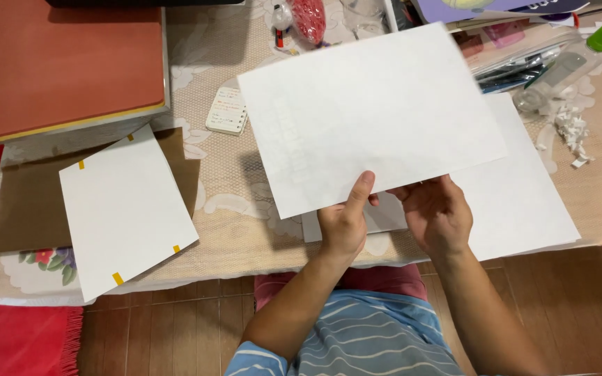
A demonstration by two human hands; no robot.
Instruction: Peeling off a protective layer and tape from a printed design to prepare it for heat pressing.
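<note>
Above the table [245, 202], the left hand [343, 226] and right hand [437, 214] pinch the white sheet's [371, 115] lower edge, fingers closed on it; another sheet [524, 202] lies beneath.

The large white paper sheet [371, 111] held up in the air hides the fingers of the left hand [343, 226] behind it, only the thumb showing, and covers the fingertips of the right hand [437, 216]. It also hides much of the second white sheet [524, 202] lying at the bench's right near edge. The red hardcover book [64, 63] at the far left corner is cut off by the picture's edge. Writing on the small white notepad [226, 111] is too small to tell.
</note>
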